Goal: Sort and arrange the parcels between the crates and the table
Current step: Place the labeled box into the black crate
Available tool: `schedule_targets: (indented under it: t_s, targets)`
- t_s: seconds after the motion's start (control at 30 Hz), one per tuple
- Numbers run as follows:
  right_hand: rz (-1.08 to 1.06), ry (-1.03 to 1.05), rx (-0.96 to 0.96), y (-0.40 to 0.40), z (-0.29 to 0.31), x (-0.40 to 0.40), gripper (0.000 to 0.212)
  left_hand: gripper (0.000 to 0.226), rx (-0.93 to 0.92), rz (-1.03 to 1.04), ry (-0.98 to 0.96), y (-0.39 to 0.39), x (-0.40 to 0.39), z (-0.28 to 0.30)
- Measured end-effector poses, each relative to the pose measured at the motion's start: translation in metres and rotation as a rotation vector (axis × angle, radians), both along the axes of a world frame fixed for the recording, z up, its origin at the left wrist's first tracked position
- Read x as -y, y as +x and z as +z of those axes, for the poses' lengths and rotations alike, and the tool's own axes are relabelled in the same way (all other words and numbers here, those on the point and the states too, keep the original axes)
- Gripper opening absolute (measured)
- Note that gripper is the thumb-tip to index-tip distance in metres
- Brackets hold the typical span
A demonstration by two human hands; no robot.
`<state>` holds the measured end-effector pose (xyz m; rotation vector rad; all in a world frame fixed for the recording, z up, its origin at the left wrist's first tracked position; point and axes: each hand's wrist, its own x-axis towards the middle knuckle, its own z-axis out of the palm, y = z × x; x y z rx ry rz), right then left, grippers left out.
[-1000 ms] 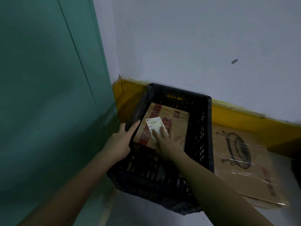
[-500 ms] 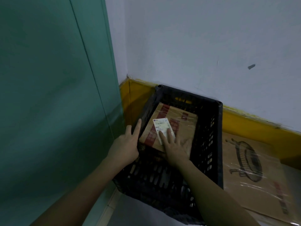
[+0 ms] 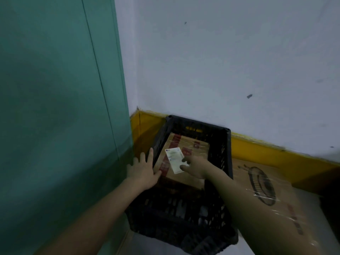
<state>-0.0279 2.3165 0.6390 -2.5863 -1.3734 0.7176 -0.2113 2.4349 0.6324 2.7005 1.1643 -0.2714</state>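
A black plastic crate (image 3: 227,162) stands on the floor in the corner. Inside it lies a brown cardboard parcel (image 3: 195,150) with red tape and a white label (image 3: 174,161) on top. My left hand (image 3: 143,170) lies flat with straight fingers against the crate's left wall, its thumb reaching over the rim towards the parcel's near left corner. My right hand (image 3: 196,166) reaches into the crate and rests on the parcel's top, fingertips touching the label's right edge. The parcel's near side is hidden by the crate wall and my hands.
A large flat cardboard box (image 3: 266,192) printed with a grill drawing and wrapped in clear tape lies right of the crate. A green panel (image 3: 55,107) closes off the left side. A white wall (image 3: 220,61) with a yellow skirting (image 3: 276,150) runs behind.
My right hand has turned on the parcel, so its fingers now point left at the label instead of lying over it. My left hand stays at the crate's left wall. The parcel has not visibly moved.
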Motion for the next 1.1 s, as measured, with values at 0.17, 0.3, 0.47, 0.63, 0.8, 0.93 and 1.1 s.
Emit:
schedule_targets:
  t_s: [0.17, 0.3, 0.47, 0.63, 0.8, 0.93, 1.1]
  targets:
    - [-0.059, 0.031, 0.107, 0.004, 0.039, 0.031, 0.040, 0.072, 0.039, -0.163, 0.072, 0.023, 0.005, 0.025]
    - [-0.116, 0.095, 0.174, 0.014, 0.069, 0.073, 0.038, 0.067, 0.148, -0.270, 0.045, 0.053, 0.026, 0.056]
    - [-0.217, 0.184, 0.218, 0.036, 0.098, 0.132, 0.042, 0.063, 0.239, -0.366, 0.050, 0.091, 0.063, 0.090]
    - [-0.296, 0.238, 0.206, 0.064, 0.114, 0.195, 0.048, 0.061, 0.284, -0.396, 0.053, 0.123, 0.105, 0.113]
    - [-0.340, 0.267, 0.187, 0.092, 0.119, 0.250, 0.052, 0.062, 0.278, -0.405, 0.060, 0.150, 0.147, 0.123]
    - [-0.376, 0.261, 0.189, 0.113, 0.114, 0.289, 0.055, 0.062, 0.260, -0.381, 0.026, 0.175, 0.183, 0.119]
    - [-0.413, 0.237, 0.172, 0.143, 0.094, 0.339, 0.056, 0.063, 0.243, -0.346, -0.039, 0.200, 0.233, 0.096]
